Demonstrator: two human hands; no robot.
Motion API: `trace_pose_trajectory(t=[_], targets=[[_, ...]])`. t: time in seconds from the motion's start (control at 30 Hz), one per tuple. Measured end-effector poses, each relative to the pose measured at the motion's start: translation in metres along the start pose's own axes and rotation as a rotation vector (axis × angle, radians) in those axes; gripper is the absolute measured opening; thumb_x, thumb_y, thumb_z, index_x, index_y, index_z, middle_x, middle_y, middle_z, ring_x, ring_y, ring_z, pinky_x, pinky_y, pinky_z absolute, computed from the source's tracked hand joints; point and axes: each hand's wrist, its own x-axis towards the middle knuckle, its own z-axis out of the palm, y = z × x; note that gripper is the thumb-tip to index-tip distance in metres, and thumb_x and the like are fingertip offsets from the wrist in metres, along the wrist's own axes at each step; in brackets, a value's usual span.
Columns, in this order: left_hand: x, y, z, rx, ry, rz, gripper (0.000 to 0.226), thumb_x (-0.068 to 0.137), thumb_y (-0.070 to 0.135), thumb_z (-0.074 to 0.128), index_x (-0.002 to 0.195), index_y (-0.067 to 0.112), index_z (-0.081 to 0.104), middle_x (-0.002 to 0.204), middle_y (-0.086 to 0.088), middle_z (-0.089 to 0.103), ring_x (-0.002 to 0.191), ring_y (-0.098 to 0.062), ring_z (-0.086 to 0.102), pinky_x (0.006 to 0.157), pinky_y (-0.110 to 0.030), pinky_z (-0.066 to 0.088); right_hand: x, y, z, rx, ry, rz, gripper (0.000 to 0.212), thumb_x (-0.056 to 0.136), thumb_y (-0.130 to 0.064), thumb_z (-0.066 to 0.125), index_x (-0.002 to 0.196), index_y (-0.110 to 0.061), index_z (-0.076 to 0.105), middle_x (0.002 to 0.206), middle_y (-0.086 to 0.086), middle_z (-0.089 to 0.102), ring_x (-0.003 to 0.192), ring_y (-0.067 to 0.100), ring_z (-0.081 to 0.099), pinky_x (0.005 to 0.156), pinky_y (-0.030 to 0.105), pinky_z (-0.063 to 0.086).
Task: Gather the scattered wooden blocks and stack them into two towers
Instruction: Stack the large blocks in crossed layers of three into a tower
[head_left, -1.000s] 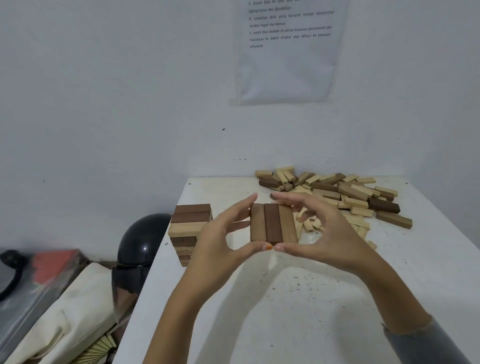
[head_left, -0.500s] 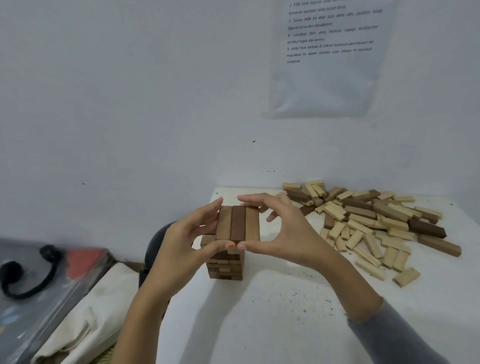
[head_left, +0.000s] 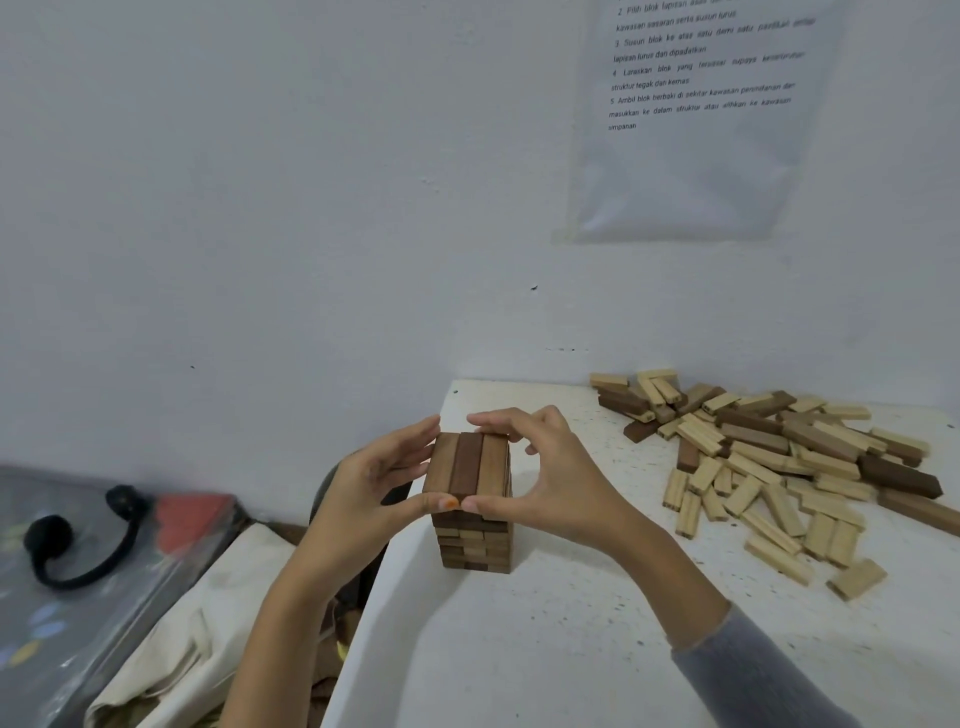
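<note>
Now my left hand (head_left: 363, 493) and right hand (head_left: 550, 478) both pinch one layer of three blocks (head_left: 467, 465), thumbs at its six o'clock end, forefingers at twelve. It sits on or just above the tower (head_left: 475, 545) by the table (head_left: 519, 649) edge at nine o'clock; I cannot tell which. The wood looks light, stiff and smooth: squeeze endwise, keep all three flush, nudge nothing below. Loose blocks (head_left: 779, 457) lie at two o'clock. At one o'clock a wall sheet (head_left: 696, 171) reads "Susun blok ke atas satu demi satu".
</note>
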Motion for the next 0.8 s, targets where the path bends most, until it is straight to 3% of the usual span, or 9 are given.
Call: trace_pose_trajectory(t=[0.23, 0.4, 0.47, 0.53, 0.67, 0.73, 0.8], targets=[[0.004, -0.009, -0.001, 0.021, -0.005, 0.007, 0.068, 0.068, 0.015, 0.081, 0.131, 0.026, 0.056, 0.123, 0.015, 0.064, 0.117, -0.002, 0.059, 0.092, -0.014, 0.049, 0.003, 0.002, 0.002, -0.007, -0.011, 0.030, 0.072, 0.066, -0.042, 0.084, 0.127, -0.049, 0.048, 0.122, -0.009, 0.046, 0.112, -0.013, 0.037, 0.087, 0.006, 0.032], [0.004, -0.014, -0.003, 0.058, -0.045, -0.016, 0.072, 0.069, 0.028, 0.080, 0.134, 0.033, 0.051, 0.128, 0.015, 0.061, 0.121, -0.006, 0.056, 0.099, -0.028, 0.050, 0.001, 0.005, 0.005, 0.025, -0.012, 0.033, 0.075, 0.066, -0.047, 0.083, 0.130, -0.050, 0.044, 0.129, -0.015, 0.047, 0.117, -0.010, 0.034, 0.094, 0.014, 0.032], [0.002, -0.014, -0.004, 0.060, -0.053, -0.020, 0.076, 0.071, 0.038, 0.081, 0.138, 0.040, 0.046, 0.131, 0.018, 0.059, 0.124, -0.003, 0.053, 0.099, -0.026, 0.050, -0.005, 0.005, 0.004, 0.056, -0.026, 0.045, 0.078, 0.068, -0.054, 0.078, 0.135, -0.052, 0.038, 0.133, -0.022, 0.041, 0.125, -0.006, 0.031, 0.101, 0.021, 0.032], [-0.004, -0.012, -0.004, 0.026, -0.009, -0.045, 0.076, 0.071, 0.055, 0.078, 0.138, 0.048, 0.042, 0.133, 0.022, 0.054, 0.125, 0.002, 0.049, 0.098, -0.023, 0.046, -0.012, 0.004, 0.001, 0.145, -0.024, 0.061, 0.069, 0.076, -0.057, 0.067, 0.137, -0.053, 0.035, 0.134, -0.030, 0.036, 0.128, -0.005, 0.029, 0.103, 0.019, 0.029], [-0.008, -0.003, 0.008, -0.193, 0.173, -0.157, 0.053, 0.085, 0.057, 0.054, 0.137, 0.046, 0.045, 0.133, 0.027, 0.050, 0.120, 0.005, 0.050, 0.086, -0.013, 0.041, -0.021, 0.002, 0.009, 0.494, 0.241, 0.199, 0.036, 0.098, -0.036, 0.049, 0.133, -0.044, 0.044, 0.135, -0.026, 0.041, 0.123, -0.007, 0.039, 0.095, 0.013, 0.033], [-0.003, -0.002, 0.020, -0.348, 0.236, -0.240, 0.047, 0.092, 0.053, 0.040, 0.136, 0.040, 0.047, 0.132, 0.022, 0.052, 0.112, 0.003, 0.053, 0.081, -0.014, 0.041, -0.022, 0.002, 0.023, 0.591, 0.353, 0.290, 0.034, 0.102, -0.030, 0.039, 0.135, -0.037, 0.045, 0.139, -0.019, 0.044, 0.129, 0.005, 0.042, 0.096, 0.015, 0.034], [0.002, 0.001, 0.032, -0.444, 0.273, -0.292, 0.044, 0.097, 0.049, 0.036, 0.136, 0.034, 0.049, 0.132, 0.015, 0.055, 0.109, 0.003, 0.054, 0.088, -0.019, 0.041, -0.022, -0.001, 0.037, 0.656, 0.373, 0.351, 0.039, 0.103, -0.033, 0.034, 0.141, -0.034, 0.040, 0.145, -0.015, 0.041, 0.134, 0.009, 0.039, 0.104, 0.023, 0.030]])
